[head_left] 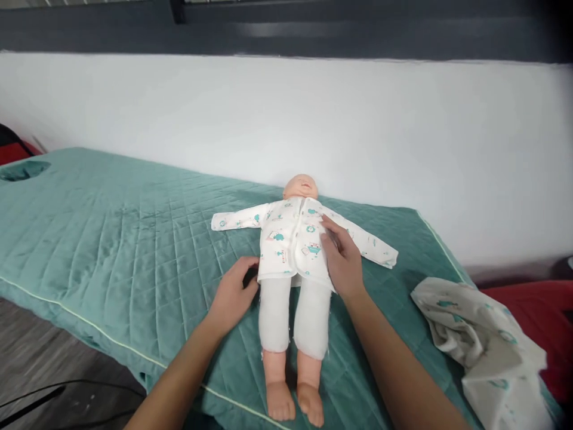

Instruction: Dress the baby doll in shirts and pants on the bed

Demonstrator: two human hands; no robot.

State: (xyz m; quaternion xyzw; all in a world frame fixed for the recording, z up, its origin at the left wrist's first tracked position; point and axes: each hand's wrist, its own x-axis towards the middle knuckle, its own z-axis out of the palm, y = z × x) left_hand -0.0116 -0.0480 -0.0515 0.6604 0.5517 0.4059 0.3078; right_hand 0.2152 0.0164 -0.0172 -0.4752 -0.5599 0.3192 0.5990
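Observation:
A baby doll (301, 186) lies on its back on a green quilted cover (134, 239), its feet toward me. It wears a white printed jacket (277, 239) with both sleeves stretched out sideways; the front panels meet at the middle. White padded cloth covers the legs down to bare shins and feet. My left hand (235, 292) is at the jacket's lower left edge, fingers curled against it; whether they pinch the cloth is hidden. On the jacket's right side rests my right hand (342, 254), fingers apart, touching the chest panel.
A crumpled white printed cloth (487, 346) lies at the right edge of the bed, beside a red item (537, 316). Behind the bed stands a white wall (268, 113) with a dark rail above. Dark cables run over the floor at the lower left.

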